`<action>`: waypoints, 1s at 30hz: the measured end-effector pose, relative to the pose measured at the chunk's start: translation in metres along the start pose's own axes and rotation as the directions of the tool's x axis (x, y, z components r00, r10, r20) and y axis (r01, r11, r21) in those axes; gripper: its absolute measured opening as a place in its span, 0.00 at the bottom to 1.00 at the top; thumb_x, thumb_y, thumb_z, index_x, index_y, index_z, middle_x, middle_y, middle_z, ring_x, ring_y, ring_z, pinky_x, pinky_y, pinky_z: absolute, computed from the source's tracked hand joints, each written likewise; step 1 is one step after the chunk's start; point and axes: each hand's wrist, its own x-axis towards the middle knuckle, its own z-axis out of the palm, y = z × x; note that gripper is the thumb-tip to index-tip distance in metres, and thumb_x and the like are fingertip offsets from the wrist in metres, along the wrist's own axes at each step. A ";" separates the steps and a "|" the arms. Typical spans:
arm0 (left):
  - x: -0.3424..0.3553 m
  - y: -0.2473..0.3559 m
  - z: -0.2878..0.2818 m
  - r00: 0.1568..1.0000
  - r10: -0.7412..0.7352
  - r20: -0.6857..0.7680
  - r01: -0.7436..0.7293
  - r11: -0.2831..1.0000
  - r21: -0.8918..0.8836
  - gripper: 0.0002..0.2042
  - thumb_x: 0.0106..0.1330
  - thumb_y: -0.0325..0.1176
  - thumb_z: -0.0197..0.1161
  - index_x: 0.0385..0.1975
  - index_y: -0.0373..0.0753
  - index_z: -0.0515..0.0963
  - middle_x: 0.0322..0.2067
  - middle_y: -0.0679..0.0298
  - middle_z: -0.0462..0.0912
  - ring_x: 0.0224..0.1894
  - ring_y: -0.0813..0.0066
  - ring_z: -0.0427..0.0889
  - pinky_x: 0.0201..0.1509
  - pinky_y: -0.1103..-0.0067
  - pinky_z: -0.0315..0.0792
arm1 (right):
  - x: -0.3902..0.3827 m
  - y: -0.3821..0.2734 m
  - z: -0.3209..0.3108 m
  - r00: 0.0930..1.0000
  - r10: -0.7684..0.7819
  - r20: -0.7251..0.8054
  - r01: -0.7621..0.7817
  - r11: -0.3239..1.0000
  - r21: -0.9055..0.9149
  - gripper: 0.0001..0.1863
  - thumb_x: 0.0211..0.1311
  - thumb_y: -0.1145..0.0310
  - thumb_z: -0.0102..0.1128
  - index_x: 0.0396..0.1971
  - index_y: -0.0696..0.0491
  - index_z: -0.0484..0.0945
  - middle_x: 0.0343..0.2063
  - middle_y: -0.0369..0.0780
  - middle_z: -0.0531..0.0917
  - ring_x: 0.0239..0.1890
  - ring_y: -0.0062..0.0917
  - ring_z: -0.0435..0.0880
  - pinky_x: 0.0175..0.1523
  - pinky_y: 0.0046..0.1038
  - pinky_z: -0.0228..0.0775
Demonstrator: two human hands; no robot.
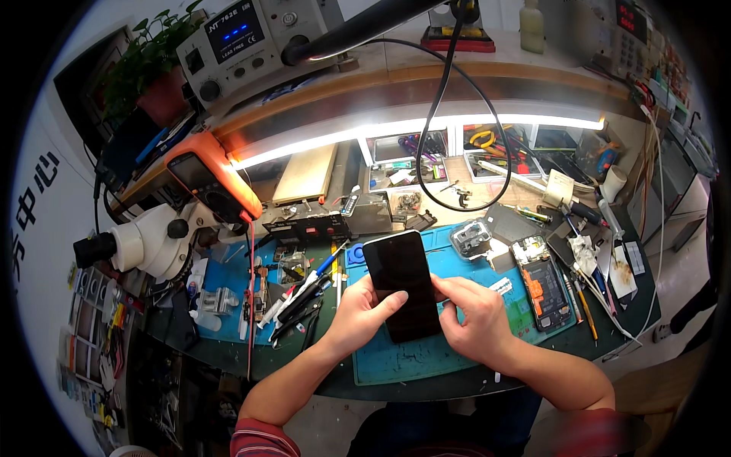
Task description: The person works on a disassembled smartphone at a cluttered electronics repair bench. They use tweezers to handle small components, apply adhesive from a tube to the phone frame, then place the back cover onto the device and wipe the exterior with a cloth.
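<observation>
My left hand point(356, 314) grips the black phone point(402, 283); my right hand point(481, 324), curled narrow, meets its edge; pressing there likely calls for steadiness.

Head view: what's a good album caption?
Left hand gripping a dark-screened phone, right hand at its edge, above a blue mat, an opened phone lying to the right.

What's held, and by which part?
A black phone, held by its left side in the left hand; the right hand is at its right edge.
</observation>
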 end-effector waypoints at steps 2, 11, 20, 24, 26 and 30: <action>0.000 0.001 0.001 1.000 0.002 -0.005 -0.002 1.000 0.004 0.18 0.76 0.27 0.63 0.62 0.29 0.72 0.57 0.58 0.83 0.57 0.74 0.83 0.63 0.73 0.77 | 0.000 0.000 0.000 1.000 0.004 0.003 -0.004 1.000 0.000 0.25 0.55 0.84 0.56 0.55 0.61 0.83 0.36 0.46 0.87 0.36 0.38 0.88 0.42 0.32 0.81; -0.001 -0.002 -0.001 1.000 0.011 -0.017 -0.011 1.000 0.011 0.19 0.76 0.28 0.63 0.62 0.28 0.72 0.57 0.58 0.83 0.57 0.74 0.83 0.63 0.74 0.77 | 0.000 -0.002 0.001 1.000 0.022 0.006 -0.022 1.000 0.016 0.25 0.56 0.84 0.56 0.55 0.61 0.83 0.37 0.46 0.88 0.37 0.37 0.89 0.42 0.32 0.82; -0.010 0.005 0.008 0.982 -0.096 0.160 0.094 0.995 0.023 0.20 0.75 0.26 0.64 0.64 0.28 0.72 0.56 0.58 0.84 0.56 0.76 0.84 0.61 0.76 0.79 | 0.024 0.006 -0.019 0.980 0.164 -0.111 -0.134 0.963 0.235 0.14 0.69 0.76 0.60 0.52 0.60 0.85 0.40 0.44 0.89 0.37 0.27 0.90 0.43 0.27 0.83; -0.014 0.009 0.016 0.966 -0.167 0.200 0.155 0.985 0.071 0.21 0.75 0.27 0.64 0.64 0.27 0.71 0.54 0.58 0.85 0.55 0.76 0.84 0.60 0.75 0.79 | 0.025 0.012 -0.029 0.972 0.223 -0.071 -0.179 0.904 0.388 0.12 0.70 0.75 0.60 0.49 0.60 0.86 0.37 0.43 0.90 0.37 0.21 0.90 0.44 0.24 0.82; -0.014 0.005 0.016 0.971 -0.146 0.188 0.138 0.989 0.057 0.21 0.75 0.27 0.64 0.64 0.27 0.71 0.54 0.58 0.85 0.54 0.76 0.85 0.60 0.75 0.80 | 0.026 0.012 -0.032 0.973 0.223 -0.056 -0.184 0.901 0.393 0.11 0.70 0.74 0.61 0.47 0.60 0.87 0.35 0.42 0.91 0.35 0.20 0.90 0.43 0.23 0.82; -0.015 0.005 0.015 0.977 -0.130 0.167 0.122 0.991 0.056 0.21 0.75 0.28 0.65 0.64 0.27 0.72 0.54 0.58 0.85 0.53 0.76 0.85 0.59 0.76 0.80 | 0.029 0.009 -0.035 0.981 0.187 -0.044 -0.165 0.937 0.307 0.09 0.70 0.71 0.64 0.42 0.60 0.88 0.31 0.40 0.91 0.32 0.19 0.90 0.42 0.23 0.81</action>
